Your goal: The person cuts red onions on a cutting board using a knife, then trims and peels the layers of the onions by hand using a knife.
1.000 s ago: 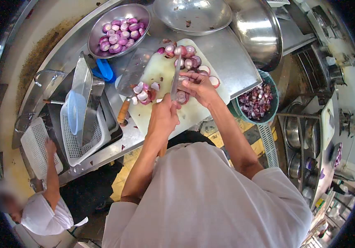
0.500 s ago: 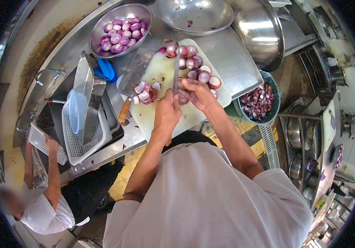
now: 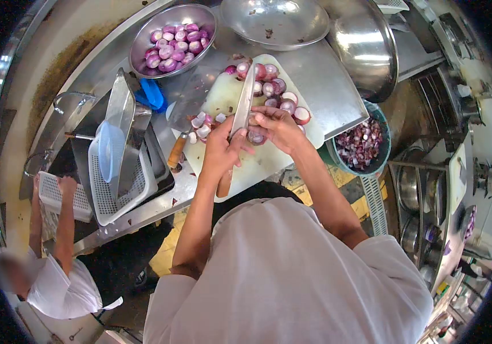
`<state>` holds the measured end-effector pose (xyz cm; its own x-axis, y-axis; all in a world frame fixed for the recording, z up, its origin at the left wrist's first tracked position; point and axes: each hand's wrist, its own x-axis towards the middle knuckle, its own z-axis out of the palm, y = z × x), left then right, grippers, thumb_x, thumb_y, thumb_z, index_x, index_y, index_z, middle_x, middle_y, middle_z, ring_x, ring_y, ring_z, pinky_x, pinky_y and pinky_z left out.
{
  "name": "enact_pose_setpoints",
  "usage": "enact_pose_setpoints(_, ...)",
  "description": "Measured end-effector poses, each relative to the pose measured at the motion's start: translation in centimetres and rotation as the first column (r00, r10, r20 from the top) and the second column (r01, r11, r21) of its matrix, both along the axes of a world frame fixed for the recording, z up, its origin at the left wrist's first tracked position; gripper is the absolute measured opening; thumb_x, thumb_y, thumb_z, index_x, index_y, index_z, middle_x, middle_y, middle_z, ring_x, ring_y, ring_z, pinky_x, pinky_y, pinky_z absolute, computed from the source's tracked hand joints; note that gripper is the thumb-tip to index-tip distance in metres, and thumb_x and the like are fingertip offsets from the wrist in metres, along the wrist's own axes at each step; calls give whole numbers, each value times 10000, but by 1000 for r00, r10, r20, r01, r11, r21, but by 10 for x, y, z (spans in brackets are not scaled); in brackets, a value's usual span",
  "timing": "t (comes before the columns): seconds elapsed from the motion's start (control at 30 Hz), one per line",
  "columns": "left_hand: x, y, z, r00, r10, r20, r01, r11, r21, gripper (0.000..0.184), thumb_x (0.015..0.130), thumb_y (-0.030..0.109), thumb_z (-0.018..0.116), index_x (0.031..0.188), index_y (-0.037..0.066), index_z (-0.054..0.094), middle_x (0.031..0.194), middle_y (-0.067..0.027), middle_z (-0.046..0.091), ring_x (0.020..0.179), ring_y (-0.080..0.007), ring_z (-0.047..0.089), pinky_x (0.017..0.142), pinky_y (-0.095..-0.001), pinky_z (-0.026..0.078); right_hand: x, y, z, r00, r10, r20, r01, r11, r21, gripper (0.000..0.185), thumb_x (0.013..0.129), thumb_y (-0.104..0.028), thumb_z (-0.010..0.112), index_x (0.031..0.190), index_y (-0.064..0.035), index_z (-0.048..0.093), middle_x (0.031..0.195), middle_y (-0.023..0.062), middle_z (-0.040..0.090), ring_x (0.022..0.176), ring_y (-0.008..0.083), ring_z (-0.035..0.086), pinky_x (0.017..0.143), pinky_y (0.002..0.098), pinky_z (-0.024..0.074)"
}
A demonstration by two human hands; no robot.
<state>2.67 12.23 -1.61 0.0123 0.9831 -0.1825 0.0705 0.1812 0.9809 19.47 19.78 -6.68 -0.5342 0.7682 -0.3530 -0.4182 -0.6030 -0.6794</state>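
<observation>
A knife (image 3: 246, 97) points away from me over the white cutting board (image 3: 269, 166), its brown handle showing below my left hand (image 3: 221, 150). That hand is closed around the knife where blade and handle meet. Close beside the blade is my right hand (image 3: 278, 131), its fingers curled in; what they pinch is hidden. A red onion (image 3: 256, 137) shows just under the right hand's fingers. Several cut red onions (image 3: 288, 105) lie along the board's right side. Onion pieces (image 3: 203, 131) sit at its left edge, next to a second wooden-handled blade (image 3: 178, 151).
A steel bowl of peeled red onions (image 3: 175, 49) stands at the back left, another steel bowl (image 3: 274, 20) beside it. A green bin of onion skins (image 3: 363, 143) is at the right. On the left, a person (image 3: 65, 286) holds a white basket (image 3: 65, 196).
The knife has tilted so its blade face shows broadly, and its handle now shows below my left hand. My left hand's fingers have shifted on it. The right hand stays close by.
</observation>
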Motion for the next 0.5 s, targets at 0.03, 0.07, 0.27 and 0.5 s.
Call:
enact_pose_setpoints(0.03,0,0,-3,1000,12,3,-12,1000,-4,326,1001,59,476,1322,26,519,995,-94,665,667,-169,711,372,-232,468,2,1,-2,1000,14,24,-14,1000,10,403,914,-123,699,1254,55,574,1143,137,665,1054,227,657,933,371,549)
enact_pose_setpoints(0.07,0,1,-6,1000,24,7,-24,1000,-8,319,1000,56,482,1314,21,522,994,-98,668,673,-177,717,369,-235,467,5,2,-5,1000,14,24,-14,1000,11,403,914,-123,699,1254,55,574,1143,137,665,1054,227,657,933,371,549)
enact_pose_setpoints(0.27,-5,3,-17,988,138,-73,-136,990,23,290,986,35,511,1272,10,550,984,-101,670,672,-182,727,365,-241,467,10,-1,-15,990,70,-122,-69,998,14,398,936,-138,673,1278,34,565,1203,112,640,1063,206,646,937,370,548)
enact_pose_setpoints(0.5,2,2,-12,954,230,-191,-203,968,150,224,956,-40,499,1148,-12,611,864,-83,667,649,-161,715,441,-241,448,4,-8,-5,996,85,8,-85,989,120,403,932,-85,664,1298,31,542,1252,100,605,1125,203,627,980,365,546)
